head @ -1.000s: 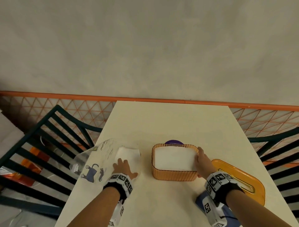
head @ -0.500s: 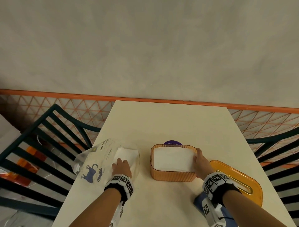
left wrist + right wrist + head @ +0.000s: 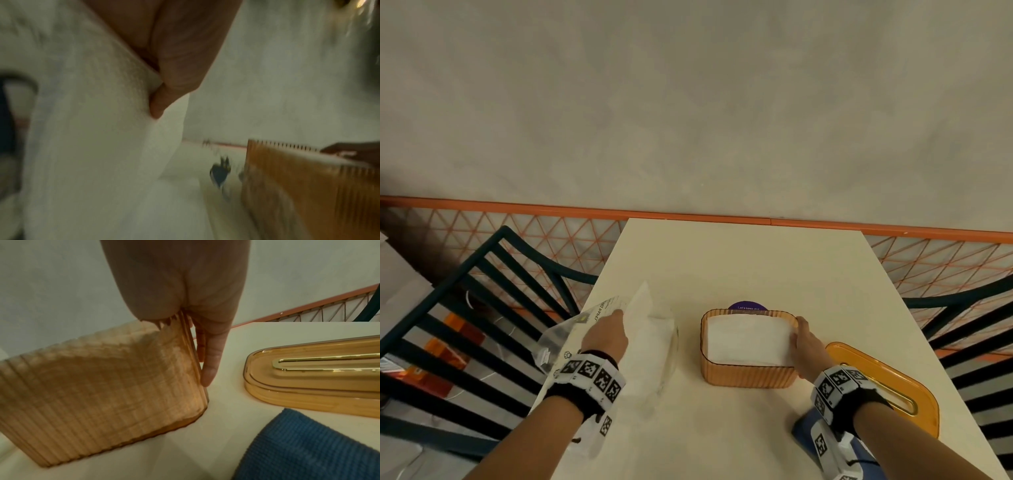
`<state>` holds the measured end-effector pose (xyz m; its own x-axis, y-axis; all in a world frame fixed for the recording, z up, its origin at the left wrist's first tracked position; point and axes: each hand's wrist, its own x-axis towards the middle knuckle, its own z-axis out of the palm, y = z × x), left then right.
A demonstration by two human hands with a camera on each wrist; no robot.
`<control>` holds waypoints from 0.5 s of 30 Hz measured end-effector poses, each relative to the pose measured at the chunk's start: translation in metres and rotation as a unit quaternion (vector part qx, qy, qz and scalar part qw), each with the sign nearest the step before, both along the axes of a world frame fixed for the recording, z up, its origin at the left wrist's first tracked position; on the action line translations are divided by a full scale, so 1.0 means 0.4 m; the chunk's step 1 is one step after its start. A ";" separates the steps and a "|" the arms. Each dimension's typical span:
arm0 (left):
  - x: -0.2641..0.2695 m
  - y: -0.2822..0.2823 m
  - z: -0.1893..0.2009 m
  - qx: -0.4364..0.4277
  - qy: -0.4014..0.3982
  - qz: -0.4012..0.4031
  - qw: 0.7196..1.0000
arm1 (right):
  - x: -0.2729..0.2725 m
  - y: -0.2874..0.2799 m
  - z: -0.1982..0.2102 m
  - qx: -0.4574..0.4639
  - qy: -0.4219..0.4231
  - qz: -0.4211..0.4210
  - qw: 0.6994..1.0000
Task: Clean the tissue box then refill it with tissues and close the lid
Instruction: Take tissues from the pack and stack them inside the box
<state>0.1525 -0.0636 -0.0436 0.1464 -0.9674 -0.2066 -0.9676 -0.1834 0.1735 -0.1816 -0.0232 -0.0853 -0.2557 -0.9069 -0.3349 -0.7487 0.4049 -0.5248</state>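
An orange ribbed tissue box stands open mid-table with a stack of white tissues inside. My right hand grips its right end wall, thumb over the rim and fingers down the outside; the box fills the right wrist view. The orange lid lies flat to the right, also the lid. My left hand pinches a white tissue, raised above the clear plastic tissue pack. In the left wrist view, fingertips pinch the tissue.
A blue cloth lies under my right forearm at the table's near right. A purple disc peeks out behind the box. Dark slatted chairs flank the table on both sides. A grey wall lies beyond the far edge.
My left hand went from lying on the tissues in the pack to pinching one sheet and lifting it up and away. My right hand stays on the box's right end.
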 end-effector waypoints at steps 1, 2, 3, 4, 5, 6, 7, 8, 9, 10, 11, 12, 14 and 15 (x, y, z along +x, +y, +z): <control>-0.002 0.002 0.038 -0.023 0.008 0.000 1.000 | 0.000 -0.001 0.005 0.007 0.004 0.005 1.000; -0.008 0.008 0.079 -0.050 0.012 -0.009 0.999 | -0.001 -0.002 0.013 0.013 0.016 0.009 1.000; -0.017 0.013 0.118 -0.081 0.011 -0.026 0.996 | -0.002 -0.005 0.026 0.014 0.043 0.011 0.999; -0.032 0.019 0.154 -0.113 0.008 -0.050 0.992 | -0.005 -0.009 0.042 0.005 0.080 0.013 0.997; -0.050 0.024 0.184 -0.141 0.010 -0.074 0.987 | -0.002 -0.015 0.067 -0.023 0.108 0.014 0.994; -0.072 0.029 0.207 -0.164 0.018 -0.097 0.982 | 0.004 -0.022 0.097 -0.065 0.111 0.014 0.992; -0.097 0.032 0.222 -0.182 0.029 -0.116 0.976 | 0.015 -0.028 0.131 -0.105 0.077 0.010 0.991; -0.126 0.034 0.229 -0.195 0.042 -0.133 0.971 | 0.030 -0.033 0.171 -0.127 0.006 0.002 0.992; -0.156 0.036 0.229 -0.204 0.055 -0.149 0.966 | 0.048 -0.035 0.212 -0.125 -0.089 -0.012 0.988; -0.187 0.038 0.224 -0.209 0.065 -0.167 0.961 | 0.065 -0.037 0.247 -0.106 -0.201 -0.032 0.973; -0.217 0.041 0.213 -0.212 0.076 -0.186 0.956 | 0.078 -0.036 0.279 -0.075 -0.315 -0.057 0.944; -0.243 0.044 0.198 -0.213 0.084 -0.207 0.951 | 0.087 -0.036 0.305 -0.046 -0.403 -0.081 0.910; -0.283 0.048 0.159 -0.209 0.102 -0.243 0.942 | 0.092 -0.033 0.337 -0.018 -0.495 -0.104 0.863; -0.298 0.047 0.138 -0.200 0.112 -0.261 0.938 | 0.088 -0.034 0.344 -0.018 -0.511 -0.107 0.853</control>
